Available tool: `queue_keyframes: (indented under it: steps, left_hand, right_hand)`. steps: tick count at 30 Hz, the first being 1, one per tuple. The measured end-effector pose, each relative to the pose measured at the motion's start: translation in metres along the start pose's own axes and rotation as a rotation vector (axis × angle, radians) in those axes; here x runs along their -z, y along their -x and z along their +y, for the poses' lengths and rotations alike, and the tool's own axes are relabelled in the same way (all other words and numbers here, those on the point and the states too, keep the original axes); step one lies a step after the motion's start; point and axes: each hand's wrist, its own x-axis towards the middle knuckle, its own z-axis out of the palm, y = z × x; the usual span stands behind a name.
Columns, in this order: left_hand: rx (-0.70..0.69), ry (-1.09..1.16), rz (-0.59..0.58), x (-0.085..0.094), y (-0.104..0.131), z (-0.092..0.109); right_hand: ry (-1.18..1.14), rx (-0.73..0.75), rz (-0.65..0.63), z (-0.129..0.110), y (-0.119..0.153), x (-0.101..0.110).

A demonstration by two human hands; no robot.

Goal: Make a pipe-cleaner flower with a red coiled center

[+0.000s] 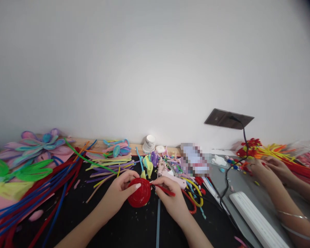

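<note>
Right now: red disc in the left hand, red stem in the right

From where I'm standing, left hand point(119, 191) is closed on the rim of the red disc point(139, 194), thumb on top, fingers curled at the far side. Right hand point(175, 198) pinches a red stem point(169, 191) at the disc's right edge; can't tell if stem touches disc. Disc is over the near middle of the tabletop point(93, 224); can't tell if it's resting on it.

Around it: pastel stems point(111, 163) beyond the left hand, long blue stems point(51, 184) further left, flower point(42, 146) behind those. Cup point(150, 142) near the wall. Yellow loop point(200, 196) just beside the right hand. Power strip point(255, 217) further right; past it, a co-worker's hands point(263, 168) by red stems.
</note>
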Motion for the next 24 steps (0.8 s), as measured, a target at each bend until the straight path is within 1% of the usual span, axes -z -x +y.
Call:
queue_keyframes:
  steps: [6,16,24]
  left_hand:
    - [-0.005,-0.014,0.007,0.0005,0.0010,-0.0011]
    - [0.014,-0.039,0.015,-0.0013,0.0017,0.0055]
    - [-0.010,-0.055,0.023,-0.0009,0.0019,0.0060]
  right_hand:
    - [0.003,-0.003,0.001,-0.0011,-0.0014,-0.0009]
    - [0.010,-0.001,-0.004,-0.0012,-0.0003,-0.0004]
    - [0.006,0.007,-0.013,-0.0022,-0.0007,0.0000]
